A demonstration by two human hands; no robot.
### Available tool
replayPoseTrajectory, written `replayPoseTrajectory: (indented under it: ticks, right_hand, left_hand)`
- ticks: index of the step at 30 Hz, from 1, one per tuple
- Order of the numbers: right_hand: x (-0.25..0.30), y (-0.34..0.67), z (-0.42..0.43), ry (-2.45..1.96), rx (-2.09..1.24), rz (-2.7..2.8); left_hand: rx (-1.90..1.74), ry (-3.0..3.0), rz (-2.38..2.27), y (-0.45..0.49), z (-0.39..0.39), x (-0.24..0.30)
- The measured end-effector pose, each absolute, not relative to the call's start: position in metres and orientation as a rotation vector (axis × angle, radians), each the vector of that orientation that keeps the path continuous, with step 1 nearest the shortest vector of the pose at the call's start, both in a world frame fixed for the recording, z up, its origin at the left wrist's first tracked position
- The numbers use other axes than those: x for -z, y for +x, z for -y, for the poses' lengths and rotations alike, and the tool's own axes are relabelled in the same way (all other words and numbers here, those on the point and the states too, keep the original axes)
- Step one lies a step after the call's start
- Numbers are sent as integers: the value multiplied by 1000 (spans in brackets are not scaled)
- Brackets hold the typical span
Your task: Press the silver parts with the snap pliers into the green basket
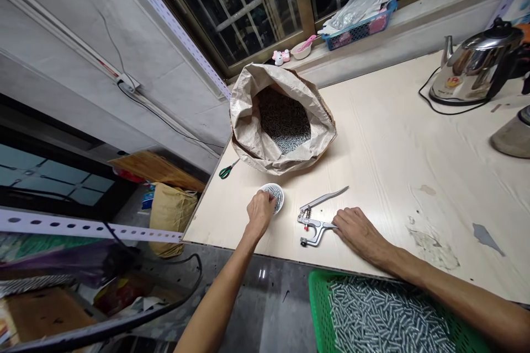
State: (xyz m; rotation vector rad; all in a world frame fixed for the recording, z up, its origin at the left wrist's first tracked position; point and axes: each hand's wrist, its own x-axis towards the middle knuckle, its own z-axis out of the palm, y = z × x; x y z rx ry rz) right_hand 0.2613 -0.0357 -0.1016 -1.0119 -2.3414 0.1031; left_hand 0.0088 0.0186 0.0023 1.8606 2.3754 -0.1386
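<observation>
Left hand (261, 210), fingertips bunched inside white bowl (282, 201) of small metal pieces (275, 193), pinch too hidden to tell; right hand (356, 231), curled round one handle of metal pliers (318, 226) on bench (381, 160); open sack (246, 102), beyond left hand; green basket (318, 309) of metal pieces, beneath right forearm
</observation>
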Motion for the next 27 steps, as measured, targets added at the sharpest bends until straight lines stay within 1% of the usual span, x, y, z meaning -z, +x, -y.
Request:
replayPoseTrajectory:
  ticks: [5,11,15,18,21,24,26,27]
  right_hand:
    - [101,261,35,-1009,-94,2341]
    - [100,261,35,-1004,-108,2339]
    - [94,262,36,-1023,-168,2342]
    - [91,263,36,-1034,-190,2349]
    - [91,263,36,-1040,-198,2358]
    - [92,263,36,-1032,-185,2358]
    - [92,263,35,-1022,-156,2356]
    - [93,262,36,-1019,-134,2357]
  left_hand:
    - [87,2046,-2324,8,-18,3]
    - [-338,1936,-2222,3,-7,-12]
    - [-461,1957,-2022,14,25,-12]
    - [-348,2165,-1867,25,51,5]
    - [-86,2304,-1806,31,66,23]
    - [117,2352,-1807,33,71,30]
    - [155,2357,-1807,32,70,31]
    - [117,2339,-1812,31,69,31]
